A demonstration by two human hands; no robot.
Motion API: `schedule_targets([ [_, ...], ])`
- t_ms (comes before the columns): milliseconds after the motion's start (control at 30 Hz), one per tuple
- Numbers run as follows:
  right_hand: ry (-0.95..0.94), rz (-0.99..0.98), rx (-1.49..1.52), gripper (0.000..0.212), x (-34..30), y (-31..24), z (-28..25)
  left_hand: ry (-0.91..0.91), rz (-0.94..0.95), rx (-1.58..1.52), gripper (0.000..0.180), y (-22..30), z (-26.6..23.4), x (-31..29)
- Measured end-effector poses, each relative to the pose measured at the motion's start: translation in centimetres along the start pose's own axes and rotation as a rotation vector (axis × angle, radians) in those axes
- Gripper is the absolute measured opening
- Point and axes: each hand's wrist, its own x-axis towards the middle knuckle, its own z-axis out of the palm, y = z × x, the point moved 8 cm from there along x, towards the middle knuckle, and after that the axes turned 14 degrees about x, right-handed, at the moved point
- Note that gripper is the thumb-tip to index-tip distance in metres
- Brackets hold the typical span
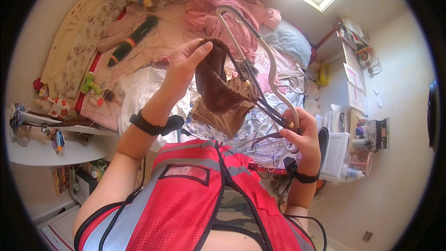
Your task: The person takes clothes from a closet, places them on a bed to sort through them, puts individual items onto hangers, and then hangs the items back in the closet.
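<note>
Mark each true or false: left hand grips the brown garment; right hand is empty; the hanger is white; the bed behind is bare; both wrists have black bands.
1. The left hand grips the brown garment: true.
2. The right hand is empty: false, it holds the hanger at its lower end.
3. The hanger is white: true.
4. The bed is bare: false, pink bedding and clothes are piled on it.
5. Both wrists wear black bands: true.

A single fisheye camera is sitting on the person's head, looking steeply down over the red vest [195, 200] toward the bed [153, 42]. It is hanging close above both raised forearms, bending the walls around its rim.
</note>
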Motion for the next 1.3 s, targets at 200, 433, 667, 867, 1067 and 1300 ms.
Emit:
schedule_targets([
  [200,-0.047,-0.021,0.007,0.037,0.0,0.0,0.3,-0.036,0.052,0.034,0.025,-0.1,0.2,0.1],
  [433,-0.079,-0.058,-0.041,0.034,-0.2,-0.1,0.6,-0.076,0.075,0.127,0.023,-0.4,0.8,0.4],
  [667,-0.011,-0.072,-0.008,0.032,-0.5,0.0,0.1,-0.057,0.116,0.130,0.022,0.1,1.1,-0.1],
  [867,0.086,-0.105,-0.056,0.032,-0.5,0.0,-0.9,0.133,0.333,0.514,0.018,2.8,0.0,-0.9],
  [1067,0.251,-0.228,-0.127,0.032,0.4,-0.9,-1.4,-0.155,0.252,0.489,0.020,2.8,3.2,-1.3],
  [1300,0.217,-0.491,-0.106,0.044,2.7,-3.1,3.3,-0.356,0.496,0.708,0.013,4.3,8.2,-1.5],
])
